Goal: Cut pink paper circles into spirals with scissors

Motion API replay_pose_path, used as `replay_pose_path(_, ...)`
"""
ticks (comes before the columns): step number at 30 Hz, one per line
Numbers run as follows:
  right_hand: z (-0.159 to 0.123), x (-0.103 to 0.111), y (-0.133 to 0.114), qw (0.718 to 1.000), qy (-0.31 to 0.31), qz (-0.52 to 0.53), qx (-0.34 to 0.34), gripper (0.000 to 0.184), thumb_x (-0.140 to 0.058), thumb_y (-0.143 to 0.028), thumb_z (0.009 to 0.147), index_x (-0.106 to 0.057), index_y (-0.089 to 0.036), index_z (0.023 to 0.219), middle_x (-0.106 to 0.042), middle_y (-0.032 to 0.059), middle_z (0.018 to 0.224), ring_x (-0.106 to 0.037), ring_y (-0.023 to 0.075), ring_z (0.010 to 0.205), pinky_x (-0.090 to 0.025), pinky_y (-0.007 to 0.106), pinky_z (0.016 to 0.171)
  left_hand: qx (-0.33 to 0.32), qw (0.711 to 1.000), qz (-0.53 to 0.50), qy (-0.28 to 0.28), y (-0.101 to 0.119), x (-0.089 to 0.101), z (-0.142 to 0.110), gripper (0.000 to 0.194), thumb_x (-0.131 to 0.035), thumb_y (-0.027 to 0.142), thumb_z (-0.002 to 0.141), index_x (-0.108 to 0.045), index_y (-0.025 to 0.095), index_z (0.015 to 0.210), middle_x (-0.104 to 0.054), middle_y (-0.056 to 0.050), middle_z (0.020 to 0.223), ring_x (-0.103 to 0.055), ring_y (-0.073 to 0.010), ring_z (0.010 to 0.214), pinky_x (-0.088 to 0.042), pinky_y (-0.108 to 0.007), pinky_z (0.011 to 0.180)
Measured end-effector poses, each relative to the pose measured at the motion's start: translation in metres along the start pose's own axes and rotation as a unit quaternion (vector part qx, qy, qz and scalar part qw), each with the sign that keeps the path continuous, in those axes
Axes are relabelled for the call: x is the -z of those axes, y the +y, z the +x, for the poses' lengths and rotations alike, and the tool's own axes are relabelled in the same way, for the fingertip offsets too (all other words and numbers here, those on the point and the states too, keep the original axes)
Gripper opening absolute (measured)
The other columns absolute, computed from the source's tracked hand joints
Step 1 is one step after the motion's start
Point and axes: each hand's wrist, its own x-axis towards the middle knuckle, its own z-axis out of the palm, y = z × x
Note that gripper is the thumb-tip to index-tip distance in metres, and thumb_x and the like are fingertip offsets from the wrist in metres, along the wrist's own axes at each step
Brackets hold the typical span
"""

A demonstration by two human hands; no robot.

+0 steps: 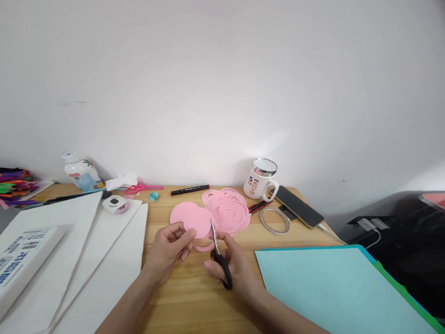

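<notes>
While the left hand (169, 247) pinches a rounded pink paper piece (200, 221) between thumb and fingers, the right hand (239, 271) grips black-handled scissors (220, 259), fingers closed about the handles, blades at the piece's right edge; held piece located above the tabletop (183, 305), just beside a heap of pink paper cutouts (231, 210); beyond, one black marker (189, 190); right of the heap, one white mug (255, 183), one pale ring (263, 221) and one dark phone (299, 207); nearer, at right, one pale blue sheet (325, 290); at left, white sheets (116, 273).

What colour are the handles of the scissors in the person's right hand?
The scissor handles are black; the head view shows them best.
</notes>
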Motion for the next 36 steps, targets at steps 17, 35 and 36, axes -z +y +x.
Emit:
replay_pose_path(17,0.004,0.000,0.009,0.998,-0.031,0.045,0.016,0.053,-0.076,-0.032,0.060,-0.039,-0.021,0.095,-0.051,-0.0100,0.055,-0.039,0.0064,0.045,-0.030,0.017,0.043,0.020,0.994,0.103,-0.041,-0.004,-0.002,-0.004,0.031,-0.066,0.041,0.069,-0.060,0.013,0.058,-0.044,0.006,0.039,-0.030,-0.0031,0.031,-0.019,-0.017,0.033)
replay_pose_path(35,0.005,0.003,0.008,0.998,-0.042,0.045,0.025,0.054,-0.077,-0.040,0.058,-0.041,-0.021,0.093,-0.046,-0.0089,0.057,-0.034,0.0074,0.048,-0.025,0.018,0.045,0.008,0.993,0.115,-0.039,-0.002,-0.001,-0.003,0.029,-0.065,0.039,0.070,-0.060,0.013,0.060,-0.043,0.007,0.039,-0.031,-0.0033,0.032,-0.019,-0.017,0.034)
replay_pose_path(36,0.005,0.003,0.007,0.998,-0.043,0.047,0.024,0.054,-0.078,-0.039,0.057,-0.041,-0.021,0.093,-0.047,-0.0086,0.059,-0.035,0.0077,0.049,-0.026,0.018,0.045,0.011,0.992,0.122,-0.043,-0.002,-0.001,-0.004,0.028,-0.064,0.039,0.070,-0.062,0.013,0.062,-0.042,0.007,0.039,-0.030,-0.0033,0.032,-0.019,-0.017,0.034)
